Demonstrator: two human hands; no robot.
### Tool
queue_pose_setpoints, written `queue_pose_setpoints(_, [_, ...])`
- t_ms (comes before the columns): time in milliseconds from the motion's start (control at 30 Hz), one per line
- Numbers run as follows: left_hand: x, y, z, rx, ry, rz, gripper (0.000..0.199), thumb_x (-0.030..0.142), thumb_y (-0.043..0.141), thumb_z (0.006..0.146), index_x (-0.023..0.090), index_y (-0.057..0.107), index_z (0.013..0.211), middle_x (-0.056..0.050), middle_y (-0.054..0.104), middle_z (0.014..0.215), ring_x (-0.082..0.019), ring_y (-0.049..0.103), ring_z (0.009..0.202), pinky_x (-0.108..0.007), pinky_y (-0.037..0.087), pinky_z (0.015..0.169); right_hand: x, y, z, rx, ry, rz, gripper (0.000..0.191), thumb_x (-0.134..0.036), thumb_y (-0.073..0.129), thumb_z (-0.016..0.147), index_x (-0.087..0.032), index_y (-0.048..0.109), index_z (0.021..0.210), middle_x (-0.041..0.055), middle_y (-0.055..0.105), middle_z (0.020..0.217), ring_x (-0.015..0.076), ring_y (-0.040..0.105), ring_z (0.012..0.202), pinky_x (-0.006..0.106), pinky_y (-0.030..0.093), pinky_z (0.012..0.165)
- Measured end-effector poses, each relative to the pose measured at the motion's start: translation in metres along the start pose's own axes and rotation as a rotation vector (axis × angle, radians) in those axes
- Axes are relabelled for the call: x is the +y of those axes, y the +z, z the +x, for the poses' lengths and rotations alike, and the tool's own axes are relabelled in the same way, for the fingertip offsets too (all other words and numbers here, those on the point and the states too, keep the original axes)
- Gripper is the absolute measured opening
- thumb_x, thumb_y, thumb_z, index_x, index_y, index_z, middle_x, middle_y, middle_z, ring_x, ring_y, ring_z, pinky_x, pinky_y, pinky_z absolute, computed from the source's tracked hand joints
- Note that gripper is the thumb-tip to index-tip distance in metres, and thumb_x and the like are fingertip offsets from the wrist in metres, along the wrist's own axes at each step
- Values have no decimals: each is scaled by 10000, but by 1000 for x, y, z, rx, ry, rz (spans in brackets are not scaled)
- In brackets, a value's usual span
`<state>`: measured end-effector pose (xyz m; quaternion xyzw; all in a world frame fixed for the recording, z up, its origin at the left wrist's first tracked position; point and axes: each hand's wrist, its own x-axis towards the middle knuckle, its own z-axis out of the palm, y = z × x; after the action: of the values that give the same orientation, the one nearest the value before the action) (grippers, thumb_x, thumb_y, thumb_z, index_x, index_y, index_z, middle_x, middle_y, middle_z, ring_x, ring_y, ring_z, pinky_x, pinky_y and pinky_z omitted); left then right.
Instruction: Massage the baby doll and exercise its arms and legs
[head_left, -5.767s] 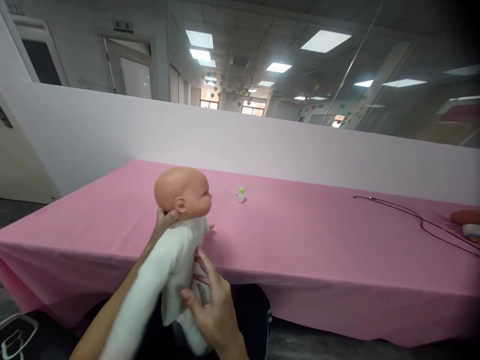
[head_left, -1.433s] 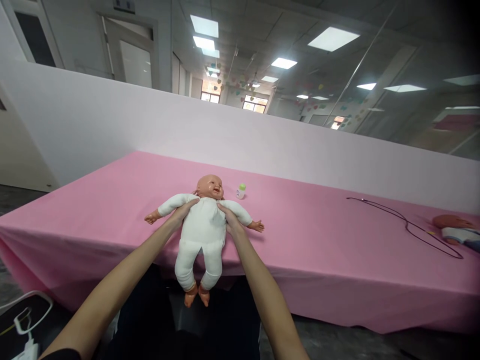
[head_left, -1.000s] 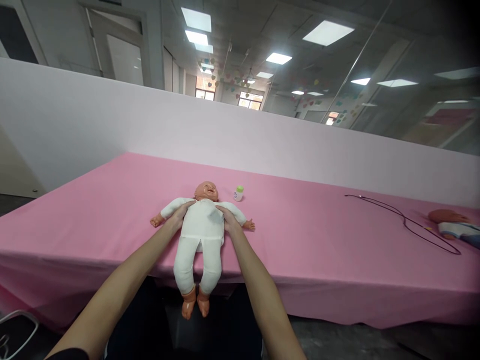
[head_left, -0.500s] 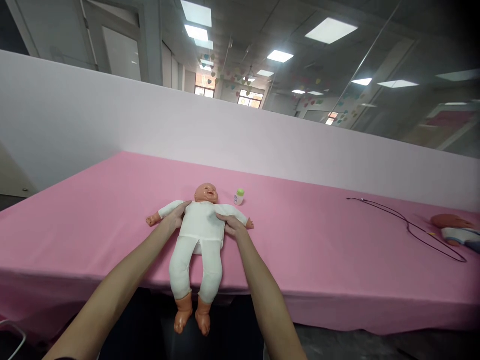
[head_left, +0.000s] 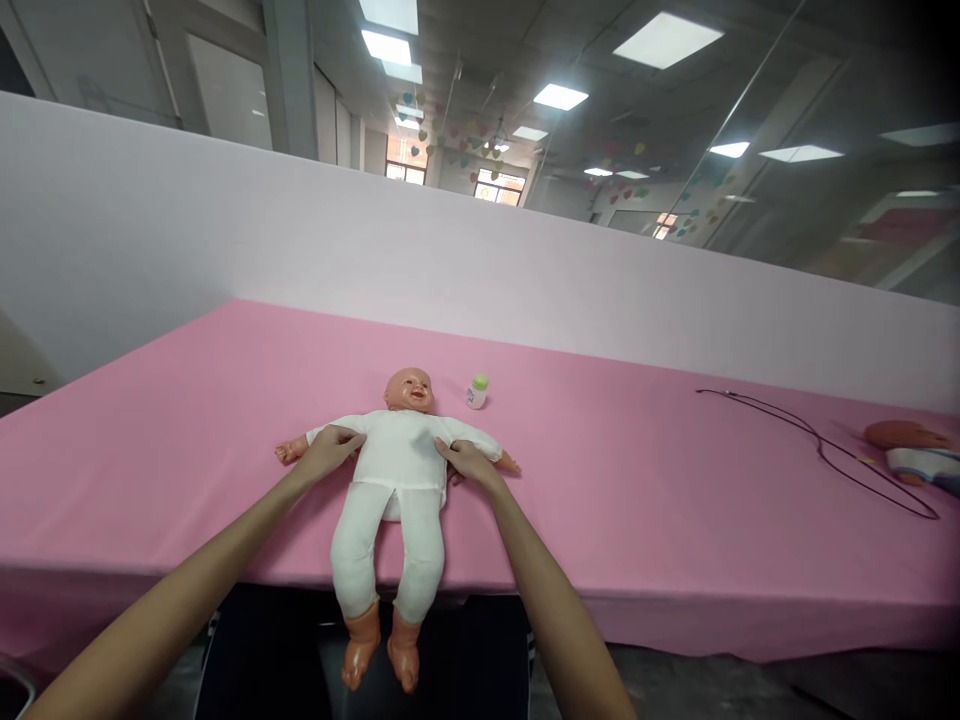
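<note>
A baby doll (head_left: 397,450) in a white suit lies on its back at the front edge of the pink-covered table (head_left: 615,480). Its head points away from me, and its lower legs hang over the edge. My left hand (head_left: 332,450) is closed round the doll's upper arm at the left, thumb towards the chest. On the other side, my right hand (head_left: 466,458) grips near the armpit, its thumb against the white top and its fingers partly hidden under the arm. Both doll arms are spread outwards.
A small bottle with a green cap (head_left: 478,392) stands just right of the doll's head. Farther right lies a thin dark cord (head_left: 817,436), with another doll (head_left: 911,450) at the table's end. A white partition (head_left: 480,270) runs along the back.
My left hand has slid from the doll's chest side outwards to its upper arm. My right hand has shifted slightly lower. The doll's arms lie a little wider and its feet sit lower in view.
</note>
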<state>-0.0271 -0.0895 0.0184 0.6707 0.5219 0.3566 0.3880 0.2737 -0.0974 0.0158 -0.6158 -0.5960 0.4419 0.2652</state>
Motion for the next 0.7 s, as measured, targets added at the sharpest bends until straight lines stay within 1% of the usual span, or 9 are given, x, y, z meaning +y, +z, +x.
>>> queue_pose_setpoints(100, [-11,-6,-3,-5,82,71,441,554,586,888,168,795,846,-74,789,878,-277,669,848,-347,524,770,7,4,-2,47,-9,86,467,-619,707,903,-239,468,772,-35,554,643,142,573,535,264,508,508])
queue_pose_setpoints(200, [-27,-12,-7,24,182,206,380,449,532,951,213,819,1035,-57,807,1067,-284,705,970,-362,531,870,13,2,-8,20,-47,71,411,-562,643,957,-229,492,770,-26,571,655,151,597,567,269,515,541])
queue_pose_setpoints(267, [-40,-15,-7,76,256,314,370,398,498,980,242,801,1123,-55,789,1158,-285,703,1052,-382,532,919,16,-3,-13,36,-84,-42,427,-532,568,997,-218,527,711,-3,594,631,161,590,565,283,504,570])
queue_pose_setpoints(367, [-57,-14,1,171,390,466,362,354,500,995,244,754,1228,-93,724,1310,-305,645,1213,-434,496,1040,16,-12,-14,311,-196,-331,351,-399,549,1004,-201,616,722,57,691,750,210,636,713,328,504,711])
queue_pose_setpoints(433, [-62,-10,13,194,454,558,380,290,503,983,237,718,1293,-113,663,1416,-326,594,1300,-471,453,1102,12,-15,-10,466,-344,-508,182,-292,562,983,-189,685,897,104,740,991,259,651,950,359,484,856])
queue_pose_setpoints(467, [-61,-8,21,192,469,590,403,244,493,970,235,706,1313,-116,647,1441,-330,585,1313,-479,446,1106,9,-16,-6,469,-415,-570,148,-256,560,977,-188,692,984,115,736,1086,269,636,1032,363,466,902])
queue_pose_setpoints(533, [-56,-2,37,140,475,621,444,165,469,937,240,709,1304,-105,678,1399,-317,618,1263,-457,466,1068,4,-17,3,359,-497,-640,160,-224,538,985,-199,686,1042,102,732,1115,254,629,1026,342,449,895])
queue_pose_setpoints(633, [-44,6,57,37,451,647,466,103,448,906,268,746,1223,-69,767,1187,-273,689,1079,-385,503,957,0,-20,17,223,-470,-662,161,-203,524,997,-217,684,991,55,735,996,216,630,881,292,427,772])
queue_pose_setpoints(700, [-38,9,67,35,430,700,476,79,442,898,266,759,1199,-71,778,1126,-272,695,1026,-374,501,909,2,-24,25,244,-459,-674,158,-183,536,996,-216,691,1000,56,735,1011,213,632,909,278,410,755])
